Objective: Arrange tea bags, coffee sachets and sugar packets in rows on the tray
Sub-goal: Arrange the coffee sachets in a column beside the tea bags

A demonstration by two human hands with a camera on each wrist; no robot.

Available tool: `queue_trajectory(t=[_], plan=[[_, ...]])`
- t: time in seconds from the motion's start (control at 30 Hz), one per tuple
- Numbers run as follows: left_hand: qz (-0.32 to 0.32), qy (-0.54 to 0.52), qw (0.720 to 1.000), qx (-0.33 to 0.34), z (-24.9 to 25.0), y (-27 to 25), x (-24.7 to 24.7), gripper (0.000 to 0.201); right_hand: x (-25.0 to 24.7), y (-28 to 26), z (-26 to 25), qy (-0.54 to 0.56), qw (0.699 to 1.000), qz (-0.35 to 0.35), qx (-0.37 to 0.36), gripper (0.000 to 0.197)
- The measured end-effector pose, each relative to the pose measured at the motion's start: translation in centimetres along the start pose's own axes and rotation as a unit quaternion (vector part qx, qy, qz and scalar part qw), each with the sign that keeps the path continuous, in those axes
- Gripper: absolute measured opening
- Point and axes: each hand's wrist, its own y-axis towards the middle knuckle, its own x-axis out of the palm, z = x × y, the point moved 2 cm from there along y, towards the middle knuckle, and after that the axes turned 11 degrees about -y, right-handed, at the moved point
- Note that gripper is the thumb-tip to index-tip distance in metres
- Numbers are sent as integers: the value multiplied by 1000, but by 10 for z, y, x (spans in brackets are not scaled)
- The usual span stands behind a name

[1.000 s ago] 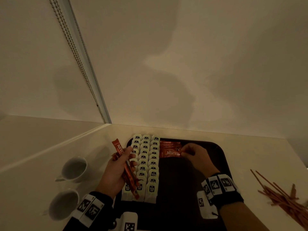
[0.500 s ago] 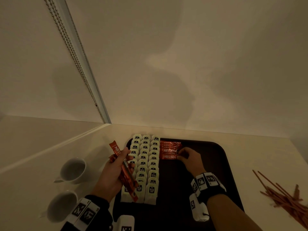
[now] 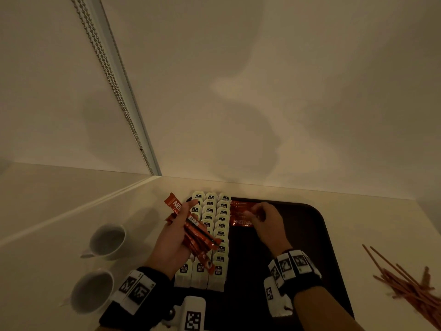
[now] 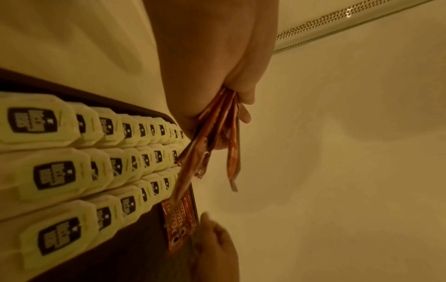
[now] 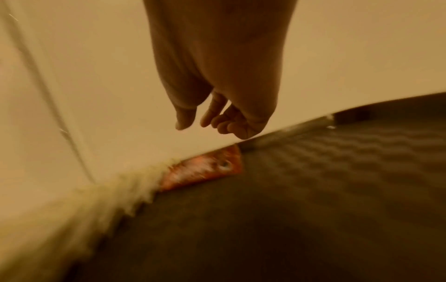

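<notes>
A dark tray (image 3: 298,235) holds three columns of white tea bags (image 3: 210,225) along its left side. A short row of orange coffee sachets (image 3: 241,215) lies flat right of them, at the far end. My left hand (image 3: 176,232) grips a fanned bundle of coffee sachets (image 3: 198,235) over the tea bags; the left wrist view shows the bundle (image 4: 212,137) pinched in the fingers. My right hand (image 3: 265,218) hovers at the right ends of the laid sachets. In the right wrist view its fingers (image 5: 217,118) hang loosely curled and hold nothing, above the sachets (image 5: 205,169).
Two white cups (image 3: 108,240) (image 3: 93,291) stand on the counter left of the tray. A loose pile of thin red-brown sticks (image 3: 410,283) lies to the right. A wall runs close behind the tray, with a blind chain (image 3: 114,91) at the left.
My right hand stayed at the right ends of the laid sachets, shifting a little back and forth. The left hand with its bundle has drifted slightly right over the tea bags.
</notes>
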Motion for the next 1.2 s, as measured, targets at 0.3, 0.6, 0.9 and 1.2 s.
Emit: queue_trajectory(t=[0.3, 0.6, 0.9, 1.2], plan=[[-20, 7, 999, 41, -6, -4, 13, 33, 0, -59, -87, 105, 972, -164, -129, 22], [19, 102, 994, 41, -4, -9, 8, 35, -21, -61, -93, 74, 965, 27, -252, 23], [-78, 147, 984, 64, 7, -14, 13, 24, -32, -61, -84, 137, 956, -13, -260, 23], [-94, 234, 954, 162, 11, -19, 21, 28, -38, -56, -80, 329, 935, -103, -83, 18]])
